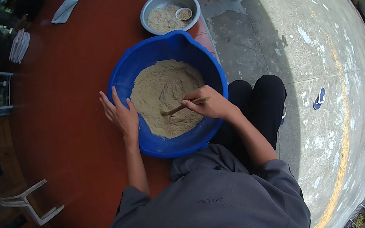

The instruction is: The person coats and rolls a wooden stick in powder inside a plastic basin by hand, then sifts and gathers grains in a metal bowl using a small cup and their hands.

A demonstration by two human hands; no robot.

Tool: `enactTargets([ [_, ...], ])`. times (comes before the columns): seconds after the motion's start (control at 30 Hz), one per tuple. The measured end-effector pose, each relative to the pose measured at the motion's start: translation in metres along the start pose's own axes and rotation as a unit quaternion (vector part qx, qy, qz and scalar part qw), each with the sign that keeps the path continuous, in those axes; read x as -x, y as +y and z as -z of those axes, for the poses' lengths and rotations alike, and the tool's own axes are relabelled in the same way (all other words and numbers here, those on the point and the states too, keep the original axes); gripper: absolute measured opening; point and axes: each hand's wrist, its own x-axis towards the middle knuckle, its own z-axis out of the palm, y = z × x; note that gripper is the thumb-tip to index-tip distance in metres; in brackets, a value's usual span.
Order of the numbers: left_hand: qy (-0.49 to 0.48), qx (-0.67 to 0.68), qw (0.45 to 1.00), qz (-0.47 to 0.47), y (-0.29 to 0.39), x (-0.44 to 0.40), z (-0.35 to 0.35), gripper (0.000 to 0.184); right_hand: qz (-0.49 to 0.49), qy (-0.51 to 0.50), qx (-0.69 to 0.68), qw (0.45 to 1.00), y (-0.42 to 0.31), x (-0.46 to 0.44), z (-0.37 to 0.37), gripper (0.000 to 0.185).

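A large blue plastic basin (172,151) holds a heap of tan, flour-like powder (153,83). My right hand (209,104) is closed around a thin wooden stick (174,110), whose lower tip touches the powder near the middle. The stick's other end sticks out past my fingers and looks somewhat wider. At the basin's left side, my left hand (123,117) grips the rim, with the thumb by the inner edge and the other fingers spread on the outside.
A metal bowl (146,13) with pale flakes and a small white cup (183,14) stands beyond the basin. The red floor (69,129) drops to concrete on the right, where a blue flip-flop (319,98) lies. A white chair (31,205) is at left.
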Motion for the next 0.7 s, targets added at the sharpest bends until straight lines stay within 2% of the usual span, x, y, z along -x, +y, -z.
enactTargets([
  [0.07, -0.005, 0.097, 0.992, 0.076, -0.008, -0.002, -0.005, 0.069, -0.022, 0.076, -0.001, 0.997, -0.002, 0.002, 0.014, 0.025],
  [0.13, -0.021, 0.109, 0.989, 0.096, -0.027, -0.007, -0.014, 0.068, -0.086, 0.12, -0.042, 0.988, -0.01, 0.004, 0.032, 0.028],
  [0.2, -0.014, 0.215, 0.973, 0.079, -0.047, -0.014, -0.021, 0.066, -0.065, 0.24, -0.069, 0.966, 0.003, 0.003, 0.035, 0.031],
  [0.27, -0.021, 0.244, 0.965, 0.089, -0.057, -0.018, -0.02, 0.065, -0.132, 0.264, -0.106, 0.95, -0.001, 0.004, 0.049, 0.031],
  [0.33, -0.027, 0.248, 0.963, 0.105, -0.062, -0.019, -0.021, 0.064, -0.123, 0.296, -0.102, 0.942, 0.014, 0.0, 0.052, 0.031],
  [0.4, -0.03, 0.244, 0.963, 0.111, -0.065, -0.018, -0.017, 0.063, -0.109, 0.307, -0.119, 0.938, 0.041, -0.003, 0.046, 0.036],
  [0.5, -0.006, 0.244, 0.962, 0.125, -0.086, -0.016, -0.023, 0.062, -0.112, 0.303, -0.186, 0.928, 0.033, -0.002, 0.051, 0.04],
  [0.63, 0.032, 0.278, 0.945, 0.17, -0.162, -0.008, -0.032, 0.06, -0.088, 0.29, -0.168, 0.938, 0.042, -0.002, 0.046, 0.041],
  [0.7, 0.072, 0.347, 0.895, 0.27, -0.193, -0.004, -0.022, 0.06, -0.078, 0.285, -0.149, 0.944, 0.043, 0.0, 0.046, 0.04],
])
